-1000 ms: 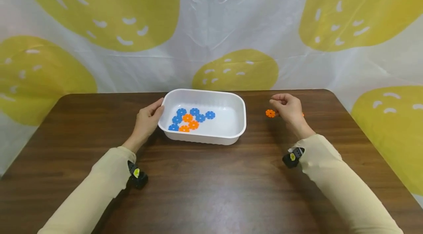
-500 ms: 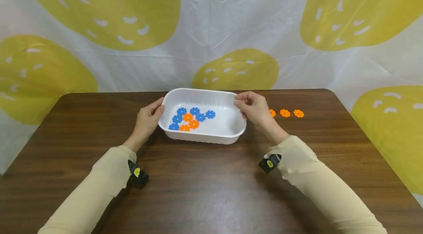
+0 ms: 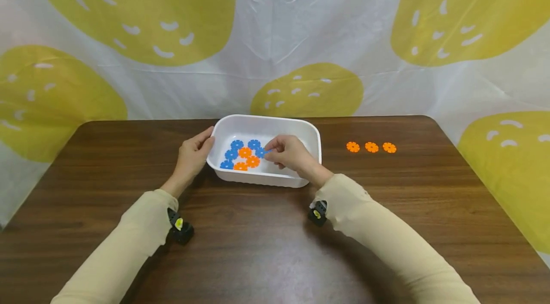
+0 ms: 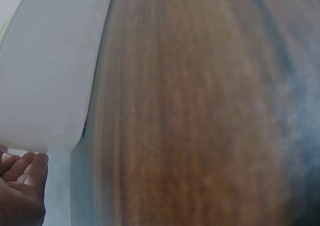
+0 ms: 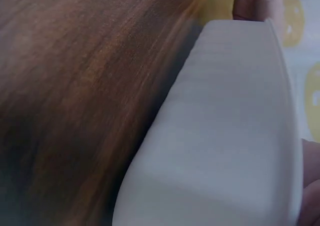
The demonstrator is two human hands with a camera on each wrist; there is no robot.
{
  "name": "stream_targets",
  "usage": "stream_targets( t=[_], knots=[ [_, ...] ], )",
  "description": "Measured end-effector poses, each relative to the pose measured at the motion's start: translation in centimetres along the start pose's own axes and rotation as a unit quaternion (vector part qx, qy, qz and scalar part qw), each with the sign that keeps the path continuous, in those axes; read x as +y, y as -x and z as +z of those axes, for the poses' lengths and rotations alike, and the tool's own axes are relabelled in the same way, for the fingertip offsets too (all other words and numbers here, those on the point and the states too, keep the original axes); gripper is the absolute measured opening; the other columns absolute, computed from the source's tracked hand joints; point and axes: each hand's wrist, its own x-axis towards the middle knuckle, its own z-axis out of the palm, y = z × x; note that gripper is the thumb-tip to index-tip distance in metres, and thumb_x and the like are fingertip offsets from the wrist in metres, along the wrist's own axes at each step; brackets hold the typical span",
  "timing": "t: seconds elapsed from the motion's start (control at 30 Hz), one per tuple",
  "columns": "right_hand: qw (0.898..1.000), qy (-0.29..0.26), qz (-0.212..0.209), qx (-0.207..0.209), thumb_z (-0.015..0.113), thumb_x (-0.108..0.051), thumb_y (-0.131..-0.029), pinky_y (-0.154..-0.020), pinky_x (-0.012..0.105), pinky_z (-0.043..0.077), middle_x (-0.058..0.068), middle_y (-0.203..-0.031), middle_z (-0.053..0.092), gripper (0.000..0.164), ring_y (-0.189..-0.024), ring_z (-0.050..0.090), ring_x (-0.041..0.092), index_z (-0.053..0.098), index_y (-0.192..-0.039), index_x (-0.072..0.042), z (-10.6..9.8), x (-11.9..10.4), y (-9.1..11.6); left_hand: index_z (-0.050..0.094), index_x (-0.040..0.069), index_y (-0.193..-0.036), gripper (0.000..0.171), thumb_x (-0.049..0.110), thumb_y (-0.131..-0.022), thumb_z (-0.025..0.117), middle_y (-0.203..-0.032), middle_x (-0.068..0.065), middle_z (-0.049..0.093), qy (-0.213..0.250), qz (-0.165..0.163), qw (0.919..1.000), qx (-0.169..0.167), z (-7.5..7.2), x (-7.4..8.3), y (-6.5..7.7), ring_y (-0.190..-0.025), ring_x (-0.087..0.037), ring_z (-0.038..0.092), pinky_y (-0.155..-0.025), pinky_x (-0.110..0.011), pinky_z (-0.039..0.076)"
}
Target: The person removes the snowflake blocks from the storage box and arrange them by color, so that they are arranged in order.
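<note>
A white plastic tray (image 3: 301, 181) stands near the table's far edge, holding several blue and orange snowflake building discs. My left hand (image 3: 189, 158) grips the tray's left rim, thumb near the top; in the left wrist view its curled fingers (image 4: 35, 171) show below the tray's corner. Inside the tray, my right hand (image 3: 292, 153) pinches a blue snowflake disc (image 3: 268, 151), seen nearly edge-on at the fingertips. Another blue disc (image 3: 260, 152) lies just beside it, and an orange disc (image 3: 252, 161) is close by. The tray wall hides most of the right hand in the right wrist view.
Right of the tray, three orange discs lie in a row on the brown wooden table (image 3: 266, 237): a left one (image 3: 353, 147), a middle one (image 3: 371, 147) and a right one (image 3: 389, 147). A patterned curtain (image 3: 172, 89) hangs behind the table.
My right hand has left the row of orange discs, travelled left over the tray's rim and taken hold of the rightmost blue disc. The left hand stays on the tray.
</note>
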Motion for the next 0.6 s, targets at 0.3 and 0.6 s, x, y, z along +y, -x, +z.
stream_targets(
  t=[0.3,0.6],
  knots=[
    [0.998,0.047,0.013,-0.04,0.07,0.001,-0.079,-0.047,0.016,0.044,-0.001,-0.059,0.05,0.023,-0.047,0.046,0.007,0.062,-0.099,0.008,1.2,0.1,-1.1,0.051,0.003,-0.134,0.04,0.016,-0.097,0.052,-0.136,-0.015,0.051,0.0,0.0,1.0,0.005,0.3,0.1,0.1,-0.126,-0.026,0.049,-0.102,-0.038,0.044],
    [0.989,0.145,0.01,-0.035,0.074,-0.003,-0.075,-0.048,0.015,0.039,-0.003,-0.056,0.048,0.023,-0.045,0.043,0.005,0.063,-0.094,0.001,1.8,0.4,-2.2,0.051,0.003,-0.135,0.04,0.017,-0.097,0.051,-0.137,-0.014,0.049,0.005,-0.006,1.0,-0.002,0.4,0.2,0.2,-0.128,-0.025,0.047,-0.103,-0.037,0.042]
  ],
)
